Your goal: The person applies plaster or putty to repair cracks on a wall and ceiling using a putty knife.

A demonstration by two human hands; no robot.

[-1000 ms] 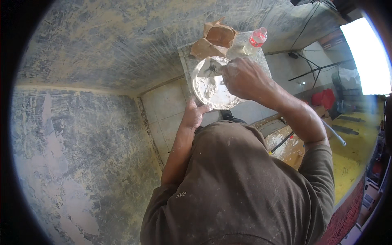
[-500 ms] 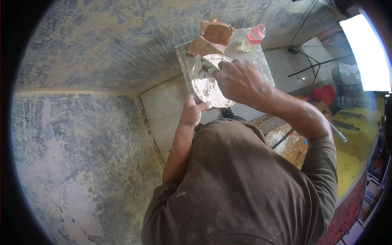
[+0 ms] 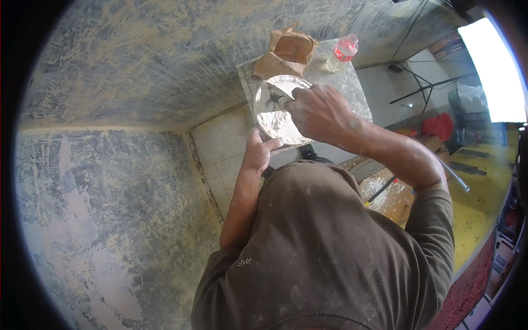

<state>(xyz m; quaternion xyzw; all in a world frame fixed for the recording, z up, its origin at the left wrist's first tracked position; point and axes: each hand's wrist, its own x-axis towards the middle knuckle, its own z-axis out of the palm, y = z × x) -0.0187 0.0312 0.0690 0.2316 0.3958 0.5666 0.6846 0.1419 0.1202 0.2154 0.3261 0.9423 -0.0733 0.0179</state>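
Note:
A round pale tub [image 3: 257,105] with white paste [image 3: 287,130] in it is in front of me, over the near part of a small table. My left hand [image 3: 258,152] is closed on its near left rim, thumb on top and fingers mostly hidden beneath. In my right hand [image 3: 320,114] is a putty knife [image 3: 270,100], its handle wrapped by my fingers. The knife's wide blade is inside the tub, tilted, with paste around it; my hand covers the tub's right part.
Behind the tub, an open brown paper bag [image 3: 294,48] and a clear bottle with a red label [image 3: 344,50] stand on the table [image 3: 355,91]. Patchy skim-coated walls [image 3: 126,187] rise at left and ahead. A red container [image 3: 438,127] lies farther right.
My right hand has shifted slightly left and nearer, and the knife blade has moved lower in the tub. My left hand keeps its hold on the rim.

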